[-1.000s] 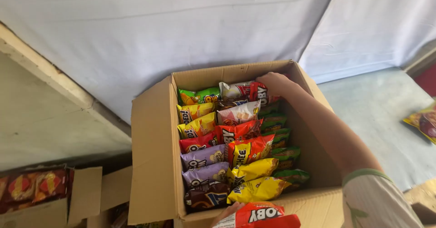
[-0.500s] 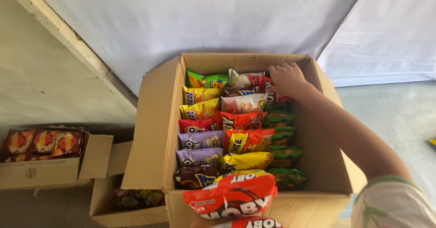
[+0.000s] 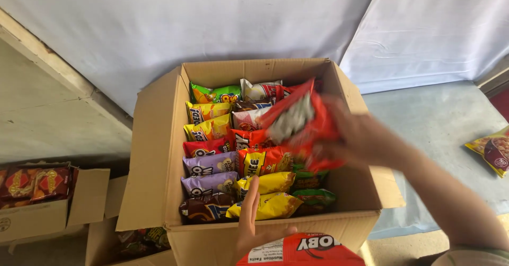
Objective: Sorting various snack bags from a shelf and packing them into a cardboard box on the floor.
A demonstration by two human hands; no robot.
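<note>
A large open cardboard box stands before me, packed with rows of snack bags in green, yellow, red, purple and brown. My right hand grips a red snack bag, blurred by motion, above the box's right column. My left hand rests at the box's near rim, fingers over a yellow bag, and holds a red snack bag at the bottom edge of the view.
A smaller open carton with red-and-yellow packets sits at the left, another carton below it. A loose yellow-red packet lies on the blue-grey sheet at right. White cloth hangs behind the box.
My right hand has come back from the box's far right corner and now holds a red bag over the right column. The view has shifted a little.
</note>
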